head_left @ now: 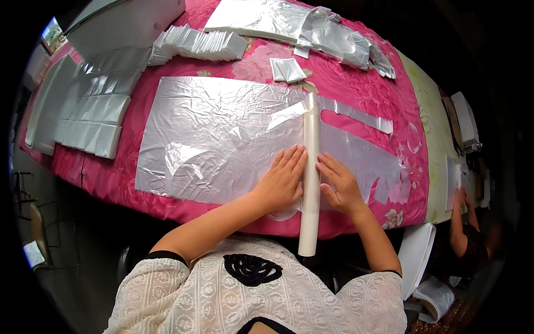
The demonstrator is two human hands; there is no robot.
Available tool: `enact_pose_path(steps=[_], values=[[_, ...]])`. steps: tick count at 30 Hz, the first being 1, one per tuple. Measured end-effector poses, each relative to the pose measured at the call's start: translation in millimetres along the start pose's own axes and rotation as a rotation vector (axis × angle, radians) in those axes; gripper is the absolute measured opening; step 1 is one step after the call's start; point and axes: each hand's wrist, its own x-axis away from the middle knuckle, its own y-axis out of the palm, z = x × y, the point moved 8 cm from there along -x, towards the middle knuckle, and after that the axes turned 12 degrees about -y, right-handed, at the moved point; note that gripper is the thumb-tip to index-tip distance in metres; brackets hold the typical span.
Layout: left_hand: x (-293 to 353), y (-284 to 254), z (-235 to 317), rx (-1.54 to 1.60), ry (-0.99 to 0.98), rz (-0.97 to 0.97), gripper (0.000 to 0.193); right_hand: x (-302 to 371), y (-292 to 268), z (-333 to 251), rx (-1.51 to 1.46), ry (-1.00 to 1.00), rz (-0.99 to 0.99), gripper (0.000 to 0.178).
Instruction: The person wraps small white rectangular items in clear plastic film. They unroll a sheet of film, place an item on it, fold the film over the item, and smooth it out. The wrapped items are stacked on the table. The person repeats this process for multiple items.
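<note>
A long white tube (310, 217) lies across a flat, creased, clear plastic bag (206, 128), pointing away from me. Its near end sticks out past the table's front edge. My left hand (285, 177) rests flat on the bag with fingers stretched, their tips against the tube's left side. On the other side, my right hand (340, 185) has its fingers extended and thumb apart, touching or very near the tube's right side. Strap-like handles (359, 116) of the bag spread out right of the tube. Neither hand wraps around anything.
A pink flowered cloth (256, 64) covers the table. Stacked folded plastic packets (92, 114) sit at left, with a row of packets (197, 44) beside a white bin (125, 28). One small packet (287, 70) and a pile of bags (261, 19) lie beyond. Another person's hands (463, 197) work at far right.
</note>
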Motion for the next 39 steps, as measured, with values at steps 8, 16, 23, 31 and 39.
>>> enact_pose_path(steps=[8,16,23,31,39], values=[[63.3,-90.5,-8.8,0.200,0.176,-0.049,0.063,-40.0,55.4,-38.2,0.074,-0.141,-0.112,0.059],[179.9,-213.4,-76.6,0.116,-0.230,0.289,0.033,-161.4,109.1,-169.9,-0.781,-0.581,-0.117,0.033],[241.0,-230.5,-104.0,0.131,-0.598,0.325,0.041,-205.8,158.9,-131.4,-0.165,-0.601,-0.174,0.043],[228.7,-216.5,-124.9,-0.092,-0.916,0.210,0.062,-262.1,229.1,-178.1,-0.111,-0.452,-0.187,0.052],[243.8,-169.3,-124.3,1.235,-0.974,0.031,0.068,-241.2,206.5,-141.2,-1.123,0.304,0.348,0.079]])
